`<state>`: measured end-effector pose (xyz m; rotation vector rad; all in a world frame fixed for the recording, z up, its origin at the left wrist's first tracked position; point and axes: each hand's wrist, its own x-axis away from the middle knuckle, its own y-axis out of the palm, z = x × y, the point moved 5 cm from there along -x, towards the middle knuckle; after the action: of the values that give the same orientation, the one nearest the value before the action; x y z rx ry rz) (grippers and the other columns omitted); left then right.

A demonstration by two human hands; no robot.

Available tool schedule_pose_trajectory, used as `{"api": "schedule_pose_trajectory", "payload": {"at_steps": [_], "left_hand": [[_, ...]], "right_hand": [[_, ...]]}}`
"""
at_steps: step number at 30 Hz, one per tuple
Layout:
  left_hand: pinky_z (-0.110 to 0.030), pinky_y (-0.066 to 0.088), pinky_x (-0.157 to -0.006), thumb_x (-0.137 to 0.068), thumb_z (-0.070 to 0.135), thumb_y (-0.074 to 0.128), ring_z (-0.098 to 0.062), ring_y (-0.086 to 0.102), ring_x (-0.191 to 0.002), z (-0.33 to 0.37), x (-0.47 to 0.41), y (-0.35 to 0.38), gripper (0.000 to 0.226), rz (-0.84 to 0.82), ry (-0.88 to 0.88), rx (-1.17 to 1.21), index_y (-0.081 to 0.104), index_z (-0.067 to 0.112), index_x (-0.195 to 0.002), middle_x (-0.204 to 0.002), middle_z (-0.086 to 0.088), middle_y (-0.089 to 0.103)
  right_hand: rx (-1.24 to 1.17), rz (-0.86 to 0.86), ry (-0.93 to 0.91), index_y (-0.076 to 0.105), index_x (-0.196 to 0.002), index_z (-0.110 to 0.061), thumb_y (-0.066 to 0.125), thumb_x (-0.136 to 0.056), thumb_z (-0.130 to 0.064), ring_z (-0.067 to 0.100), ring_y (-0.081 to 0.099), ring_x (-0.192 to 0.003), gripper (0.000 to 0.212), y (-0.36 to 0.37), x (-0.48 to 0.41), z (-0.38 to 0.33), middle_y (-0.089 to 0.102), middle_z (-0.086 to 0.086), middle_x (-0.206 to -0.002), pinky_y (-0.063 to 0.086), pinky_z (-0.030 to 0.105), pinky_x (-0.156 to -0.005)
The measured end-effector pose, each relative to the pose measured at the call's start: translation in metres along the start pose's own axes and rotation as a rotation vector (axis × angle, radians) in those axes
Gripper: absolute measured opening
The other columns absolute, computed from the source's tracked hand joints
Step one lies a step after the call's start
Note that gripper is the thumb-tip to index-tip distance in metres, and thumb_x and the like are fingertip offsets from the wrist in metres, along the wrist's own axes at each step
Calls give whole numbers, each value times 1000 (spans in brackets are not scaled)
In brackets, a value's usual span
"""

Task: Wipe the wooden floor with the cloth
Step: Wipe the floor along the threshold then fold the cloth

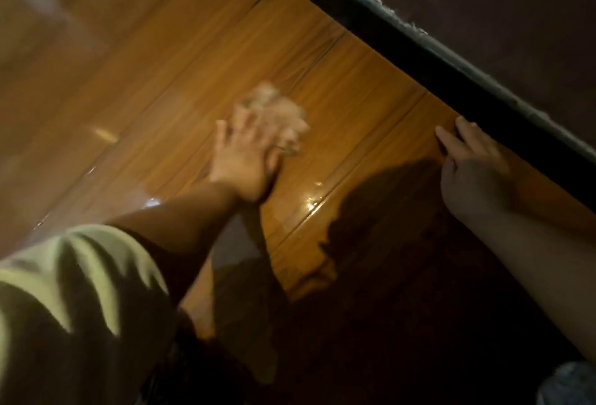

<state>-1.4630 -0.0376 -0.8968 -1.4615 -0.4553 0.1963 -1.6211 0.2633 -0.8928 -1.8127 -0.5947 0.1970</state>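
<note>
Green sleeve (74, 275) is filling the near corner; beyond, the left grip (245, 159), fingers flat, is pressing the cloth (277, 114) onto the wooden floor (193, 66). Right grip (474, 172) is resting released beside a dark ledge (419, 46). Glossy boards are likely risking the bracing palm slipping.

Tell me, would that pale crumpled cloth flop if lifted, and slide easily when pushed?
Probably floppy: the pale crumpled cloth bunches in soft folds under the left hand. It likely slides easily, since the glossy brown wooden floor shows bright reflections. It seems light, though blur hides detail.
</note>
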Motion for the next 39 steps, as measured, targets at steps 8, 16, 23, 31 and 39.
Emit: {"api": "schedule_pose_trajectory", "payload": {"at_steps": [8,16,23,31,39], "left_hand": [[-54,6,-115,-94,23,45,-35,12,-145,61,-13,-5,56,73,-223,235,31,13,-148,-156,-15,23],[-50,8,-115,-98,34,43,-20,14,-147,97,-81,-21,53,-183,527,144,29,30,-149,-158,1,22],[-50,14,-117,-98,31,43,-30,17,-144,64,-124,-19,55,-32,-331,206,26,20,-149,-156,-11,22],[-49,8,-116,-97,34,40,-23,15,-146,125,-110,-21,53,-61,414,177,29,28,-149,-157,-2,25],[-50,14,-116,-96,32,31,-35,23,-141,63,-109,-16,53,76,-272,341,34,14,-146,-153,-16,28]], "right_hand": [[-28,-61,-48,38,-146,-19,30,-101,-9,21,13,-147,46,1,5,-9,22,7,-158,8,38,-119],[-109,-96,-24,34,-147,-19,30,-101,-9,15,10,-147,47,-1,-2,-5,20,2,-159,4,34,-119],[-94,-60,-57,28,-148,-10,35,-98,-5,17,9,-147,52,3,0,-5,19,7,-159,4,35,-118],[-211,-5,-19,48,-126,-7,43,-93,-3,21,15,-146,33,1,-3,-3,27,10,-156,10,37,-120],[-195,-14,-4,48,-127,-8,40,-94,-3,19,14,-147,34,1,-2,6,25,9,-156,6,34,-119]]}}
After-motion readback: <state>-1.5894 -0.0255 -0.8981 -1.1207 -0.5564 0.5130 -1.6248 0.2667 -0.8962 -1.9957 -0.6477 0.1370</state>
